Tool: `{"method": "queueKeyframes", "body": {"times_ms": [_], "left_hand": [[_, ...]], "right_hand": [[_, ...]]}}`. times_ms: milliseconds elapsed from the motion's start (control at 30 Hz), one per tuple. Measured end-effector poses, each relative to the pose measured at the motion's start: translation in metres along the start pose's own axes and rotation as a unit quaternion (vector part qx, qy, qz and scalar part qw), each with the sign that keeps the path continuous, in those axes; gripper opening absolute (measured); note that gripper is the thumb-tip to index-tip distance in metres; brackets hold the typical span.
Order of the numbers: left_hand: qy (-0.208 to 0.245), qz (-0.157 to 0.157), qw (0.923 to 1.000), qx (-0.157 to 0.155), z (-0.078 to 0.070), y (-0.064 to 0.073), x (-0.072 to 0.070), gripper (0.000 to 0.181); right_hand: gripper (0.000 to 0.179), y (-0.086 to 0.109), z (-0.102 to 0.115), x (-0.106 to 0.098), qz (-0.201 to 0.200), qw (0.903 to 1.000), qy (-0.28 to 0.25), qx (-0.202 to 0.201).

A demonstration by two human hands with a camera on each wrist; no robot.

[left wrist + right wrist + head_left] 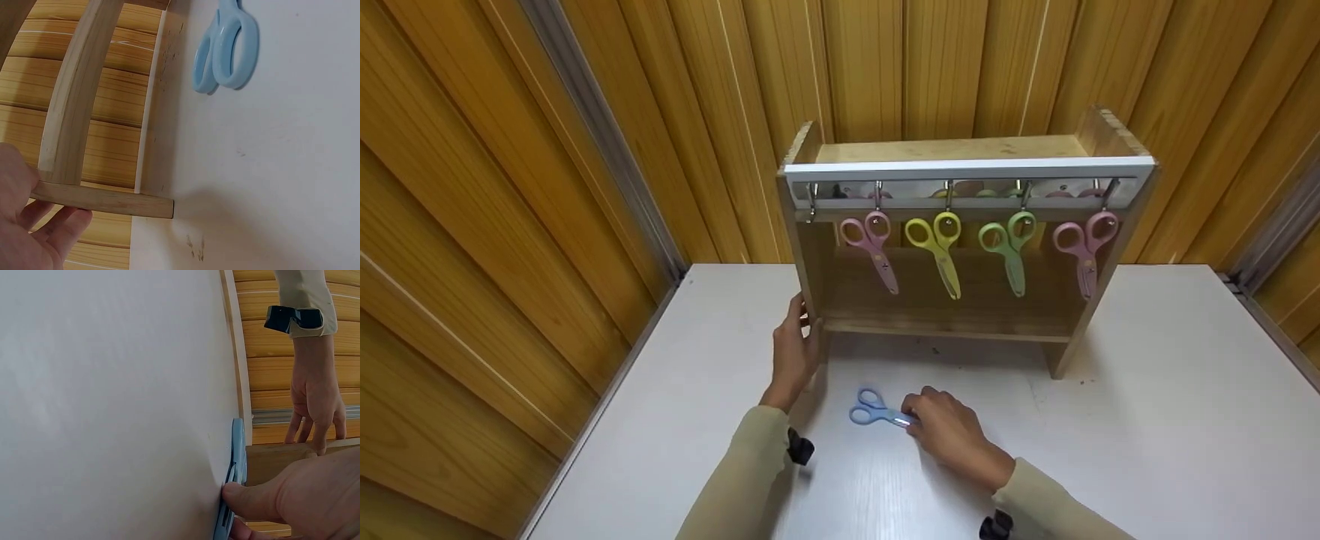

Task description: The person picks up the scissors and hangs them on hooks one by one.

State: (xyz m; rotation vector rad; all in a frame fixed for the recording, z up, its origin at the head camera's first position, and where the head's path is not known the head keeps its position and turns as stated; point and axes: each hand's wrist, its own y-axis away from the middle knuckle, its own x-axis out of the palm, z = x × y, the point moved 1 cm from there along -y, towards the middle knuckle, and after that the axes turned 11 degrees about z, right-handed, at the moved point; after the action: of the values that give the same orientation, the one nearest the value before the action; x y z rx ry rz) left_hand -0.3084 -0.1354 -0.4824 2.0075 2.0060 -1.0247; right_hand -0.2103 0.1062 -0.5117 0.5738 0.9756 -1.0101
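A pair of light blue scissors [886,412] lies low over the white table, handle loops toward the left. My right hand [952,431] pinches its blade end between thumb and fingers; the right wrist view shows the thumb on the scissors [239,447]. With my left hand [793,352] I grip the lower left side panel [112,201] of a wooden rack [949,151], thumb on one side and fingers on the other. In the left wrist view, the blue handle loops [251,56] sit to the right of the rack's foot.
From hooks on the rack's metal rail hang pink scissors [881,259], yellow scissors [945,262], green scissors [1014,262] and another pink pair [1086,259]. The leftmost hook [811,201] is bare. Wood-patterned walls [720,112] enclose the white table [1170,405] behind and beside.
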Motion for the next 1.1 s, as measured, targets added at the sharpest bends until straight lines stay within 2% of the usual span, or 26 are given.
{"method": "queueKeyframes", "body": {"times_ms": [133, 333, 733, 867, 1100], "left_hand": [[0.002, 0.002, 1.0000, -0.005, 0.000, 0.000, 0.000, 0.052], [-0.005, -0.002, 0.9999, 0.009, -0.001, 0.001, 0.001, 0.052], [0.007, 0.003, 1.0000, 0.007, 0.001, 0.002, 0.000, 0.053], [0.001, 0.000, 1.0000, 0.002, 0.002, 0.001, -0.002, 0.053], [-0.009, 0.009, 0.9998, -0.017, 0.001, -0.002, 0.000, 0.054]], "right_hand": [[0.013, 0.000, -0.001, 0.000, 0.008, 0.9999, -0.010, 0.003], [0.016, 0.001, 0.000, -0.005, 0.022, 0.9986, -0.047, 0.012], [0.020, 0.000, 0.001, -0.009, 0.009, 0.9993, -0.036, -0.007], [0.020, -0.003, 0.006, -0.020, 0.004, 0.9996, -0.023, -0.016], [0.018, -0.007, 0.020, -0.053, -0.013, 0.9998, 0.005, -0.012]]}}
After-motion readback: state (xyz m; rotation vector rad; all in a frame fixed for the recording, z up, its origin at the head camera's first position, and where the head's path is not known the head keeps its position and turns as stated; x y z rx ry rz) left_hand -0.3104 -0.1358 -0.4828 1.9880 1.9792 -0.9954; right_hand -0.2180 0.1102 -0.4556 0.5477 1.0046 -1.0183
